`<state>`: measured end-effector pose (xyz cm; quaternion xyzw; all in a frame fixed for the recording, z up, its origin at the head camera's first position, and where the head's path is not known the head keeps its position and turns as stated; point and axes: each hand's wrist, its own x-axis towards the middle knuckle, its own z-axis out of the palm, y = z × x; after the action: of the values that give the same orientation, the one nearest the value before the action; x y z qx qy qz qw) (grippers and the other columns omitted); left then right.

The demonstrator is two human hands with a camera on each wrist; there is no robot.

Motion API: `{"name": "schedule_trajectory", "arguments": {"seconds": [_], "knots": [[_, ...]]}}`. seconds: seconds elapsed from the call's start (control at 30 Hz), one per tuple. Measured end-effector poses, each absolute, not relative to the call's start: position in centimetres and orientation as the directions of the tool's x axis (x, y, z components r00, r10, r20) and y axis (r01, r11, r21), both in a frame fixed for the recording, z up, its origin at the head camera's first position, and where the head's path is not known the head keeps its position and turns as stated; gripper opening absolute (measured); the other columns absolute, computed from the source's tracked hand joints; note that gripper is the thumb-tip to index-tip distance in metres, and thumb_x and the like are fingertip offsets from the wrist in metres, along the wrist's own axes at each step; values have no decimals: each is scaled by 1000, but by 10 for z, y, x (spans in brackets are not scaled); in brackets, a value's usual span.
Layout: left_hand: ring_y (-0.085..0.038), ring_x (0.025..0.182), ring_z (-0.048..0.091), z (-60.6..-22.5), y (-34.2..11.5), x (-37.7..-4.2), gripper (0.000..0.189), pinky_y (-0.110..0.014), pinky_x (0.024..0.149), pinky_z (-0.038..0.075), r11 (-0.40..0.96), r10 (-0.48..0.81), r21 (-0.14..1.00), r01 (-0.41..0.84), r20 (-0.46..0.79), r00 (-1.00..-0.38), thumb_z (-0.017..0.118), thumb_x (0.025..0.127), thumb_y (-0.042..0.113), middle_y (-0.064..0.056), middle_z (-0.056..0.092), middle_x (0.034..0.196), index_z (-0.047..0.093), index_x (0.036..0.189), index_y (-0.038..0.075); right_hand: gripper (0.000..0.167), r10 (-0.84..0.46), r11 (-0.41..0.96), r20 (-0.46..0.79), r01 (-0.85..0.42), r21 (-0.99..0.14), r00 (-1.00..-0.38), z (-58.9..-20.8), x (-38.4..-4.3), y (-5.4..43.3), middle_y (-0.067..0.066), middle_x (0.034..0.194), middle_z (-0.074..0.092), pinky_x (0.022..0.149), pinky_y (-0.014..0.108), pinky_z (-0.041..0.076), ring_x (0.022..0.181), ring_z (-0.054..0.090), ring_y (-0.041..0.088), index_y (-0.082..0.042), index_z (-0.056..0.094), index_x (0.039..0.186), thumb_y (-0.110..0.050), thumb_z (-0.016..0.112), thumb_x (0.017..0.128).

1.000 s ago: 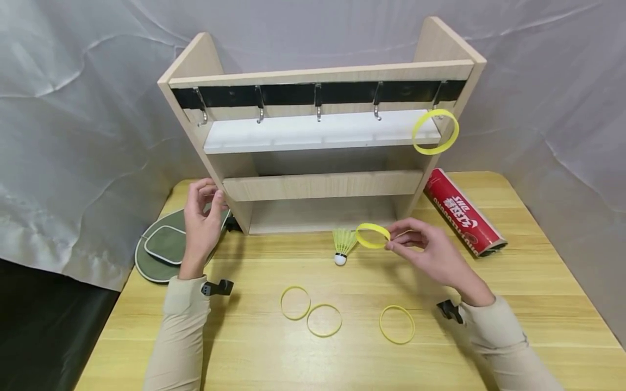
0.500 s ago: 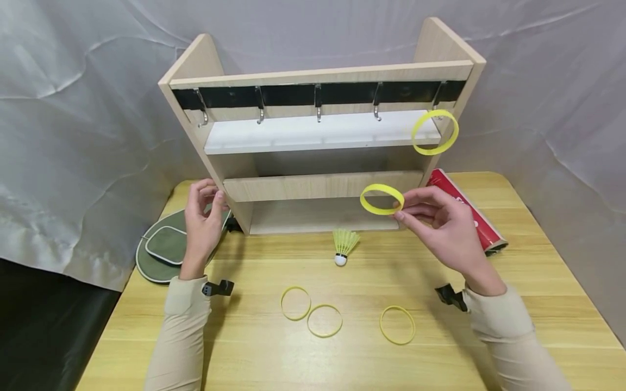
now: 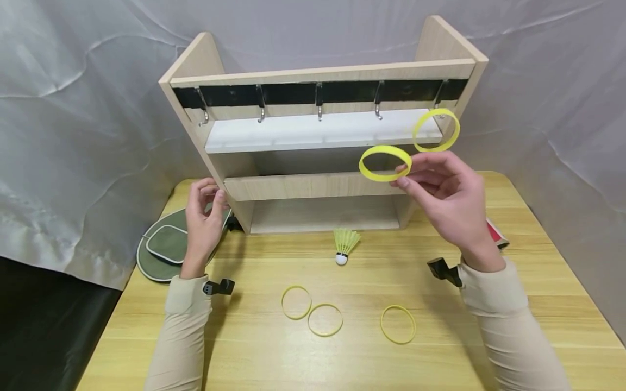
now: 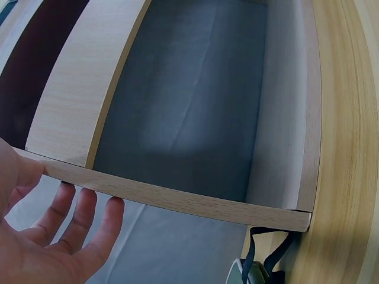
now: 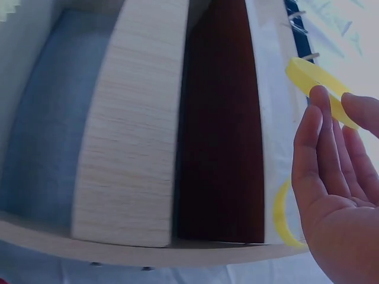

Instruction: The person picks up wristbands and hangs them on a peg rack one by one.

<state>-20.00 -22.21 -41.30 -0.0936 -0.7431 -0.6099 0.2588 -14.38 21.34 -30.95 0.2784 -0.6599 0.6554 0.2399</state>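
My right hand (image 3: 447, 198) pinches a yellow wristband-like ring (image 3: 362, 164) between thumb and fingertips, held in front of the shelf's middle opening. Just above that hand, a second yellow ring (image 3: 457, 130) hangs from the rightmost hook (image 3: 439, 96); in the right wrist view this hanging ring (image 5: 280, 216) is partly hidden by the hand. My left hand (image 3: 202, 228) holds the left side panel of the small wooden shelf (image 3: 313, 187). In the left wrist view its thumb and fingers lie on either side of the panel edge (image 4: 177, 198).
Several other metal hooks (image 3: 261, 111) line the black strip. Three yellow rings (image 3: 310, 320) lie on the table (image 3: 362, 358). A shuttlecock (image 3: 344, 244) is in front of the shelf, a green racket cover (image 3: 163, 247) at left. A red tube (image 3: 496, 234) shows behind the right forearm.
My right hand has lifted the yellow ring from near the shuttlecock up to the height of the middle opening, now covering most of the red tube. The left hand has stayed put.
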Motion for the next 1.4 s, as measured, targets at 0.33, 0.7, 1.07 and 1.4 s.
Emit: {"name": "schedule_trajectory", "arguments": {"seconds": [0.33,0.7,1.07,1.4], "knots": [[-16,96,63,-410,-221,-202,31,-18,78,62,238,-175,854,463,506,-844,60,111,5,8,64,107,52,136,-11,31,3,-26,714,-714,-699,-700,-287,-159,205,12,107,81,84,28,70,92,83,19,17,68,118,19,78,89],[-14,96,63,-411,-221,-201,30,-20,78,63,242,-176,858,452,497,-850,59,111,4,8,64,108,53,137,-10,27,94,-46,693,-699,-714,-714,-279,-169,192,11,101,83,77,25,69,85,82,18,11,72,115,14,80,89],[-15,96,62,-411,-223,-200,30,-23,79,64,243,-167,856,457,501,-849,59,111,4,7,64,108,53,137,-11,28,144,47,682,-683,-729,-717,-285,-172,192,7,101,85,72,26,69,77,82,14,15,71,116,8,83,90],[-15,97,62,-413,-222,-199,30,-20,79,63,236,-175,862,448,492,-853,58,111,3,5,64,108,52,137,-11,23,159,199,667,-638,-744,-728,-302,-162,198,-3,99,85,54,21,62,74,80,9,10,74,115,3,81,95]]}}
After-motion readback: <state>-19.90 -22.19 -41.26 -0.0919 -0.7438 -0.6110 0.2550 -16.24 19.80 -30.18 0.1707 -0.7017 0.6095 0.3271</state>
